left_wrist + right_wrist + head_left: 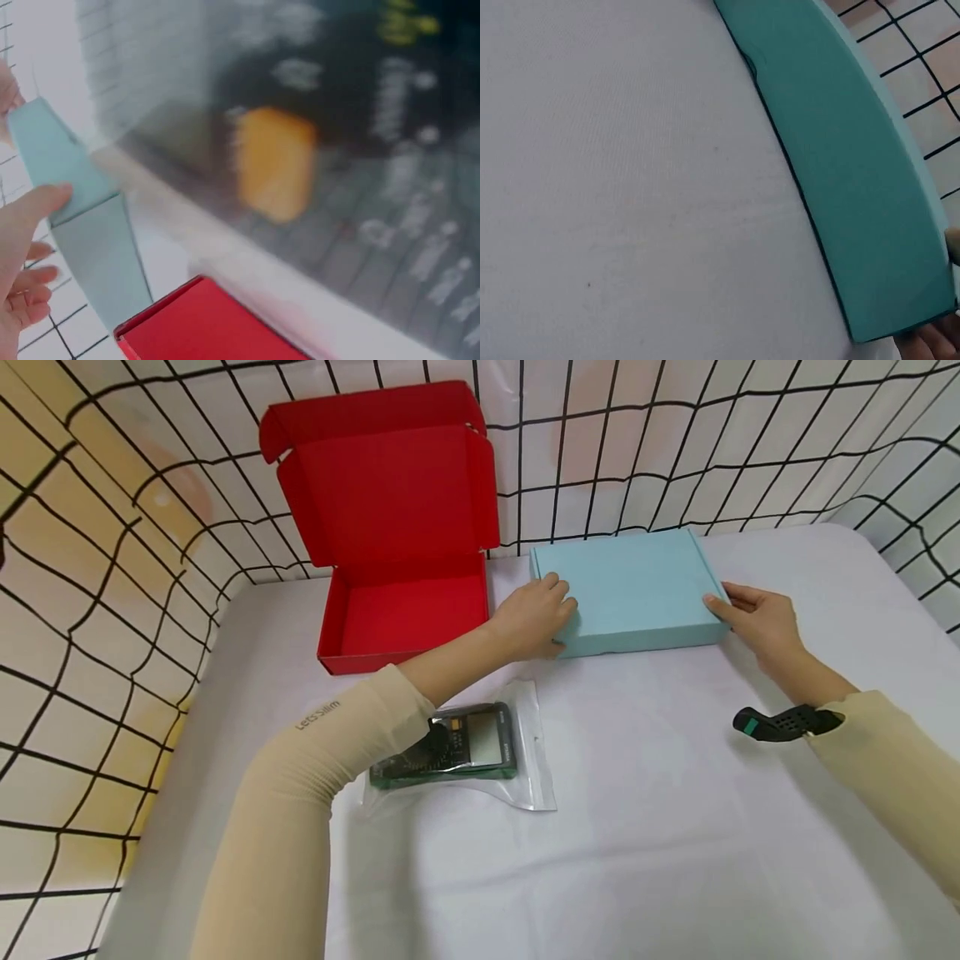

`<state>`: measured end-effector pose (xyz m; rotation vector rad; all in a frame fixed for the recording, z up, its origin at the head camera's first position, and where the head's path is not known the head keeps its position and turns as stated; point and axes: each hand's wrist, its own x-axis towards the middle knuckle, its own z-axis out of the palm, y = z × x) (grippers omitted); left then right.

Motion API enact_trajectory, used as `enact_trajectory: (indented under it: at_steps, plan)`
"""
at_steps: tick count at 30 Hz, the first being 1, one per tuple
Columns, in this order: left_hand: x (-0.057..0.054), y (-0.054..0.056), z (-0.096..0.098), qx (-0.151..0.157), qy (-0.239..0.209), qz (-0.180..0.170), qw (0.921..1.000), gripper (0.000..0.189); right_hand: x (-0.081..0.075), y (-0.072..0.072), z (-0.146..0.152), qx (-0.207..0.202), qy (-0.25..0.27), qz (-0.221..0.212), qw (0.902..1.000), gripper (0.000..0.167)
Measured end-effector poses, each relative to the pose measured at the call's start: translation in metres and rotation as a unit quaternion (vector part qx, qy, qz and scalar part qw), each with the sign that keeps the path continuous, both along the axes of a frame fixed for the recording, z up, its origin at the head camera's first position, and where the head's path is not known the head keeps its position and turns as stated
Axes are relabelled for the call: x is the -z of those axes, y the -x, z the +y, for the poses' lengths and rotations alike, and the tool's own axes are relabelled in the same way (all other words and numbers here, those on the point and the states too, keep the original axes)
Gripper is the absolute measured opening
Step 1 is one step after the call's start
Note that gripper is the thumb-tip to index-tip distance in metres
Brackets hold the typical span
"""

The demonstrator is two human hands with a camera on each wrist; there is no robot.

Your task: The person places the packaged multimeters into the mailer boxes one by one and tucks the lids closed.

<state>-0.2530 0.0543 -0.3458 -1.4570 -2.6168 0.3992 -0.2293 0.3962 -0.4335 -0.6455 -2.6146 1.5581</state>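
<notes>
A closed light blue cardboard box (633, 585) lies flat on the white table, against the wire mesh at the back. My left hand (534, 617) holds its left end, fingers curled over the top and thumb at the front corner. At the opposite end my right hand (765, 622) grips the box, thumb on top and fingers along the side. In the left wrist view the blue box (97, 247) shows past the left hand (22, 262). The right wrist view shows the box's front side (855, 172), with only the fingertips (934, 341) at its corner.
An open red box (386, 497), its lid standing up, is left of the blue one. Under my left forearm lies a multimeter (487, 739) in a clear plastic bag (536, 777). Black wire mesh (592, 460) walls in the table (637, 827) at the back and sides.
</notes>
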Motion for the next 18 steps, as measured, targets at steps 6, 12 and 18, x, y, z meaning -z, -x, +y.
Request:
enact_trajectory:
  at_steps: [6,12,18]
  plan:
    - [-0.012,0.005,-0.004,-0.007,-0.05,-0.009,0.9987,0.06,-0.01,0.004,-0.013,0.016,-0.1,0.092,0.9907,0.058]
    - [-0.023,0.007,-0.013,-0.036,-0.036,-0.015,0.9986,0.059,-0.068,-0.017,-0.083,-0.028,-0.124,0.204,0.9707,0.048]
    - [-0.026,0.008,-0.035,-0.094,-0.033,-0.041,0.9942,0.06,-0.084,-0.018,-0.118,-0.09,-0.1,0.195,0.9716,0.049]
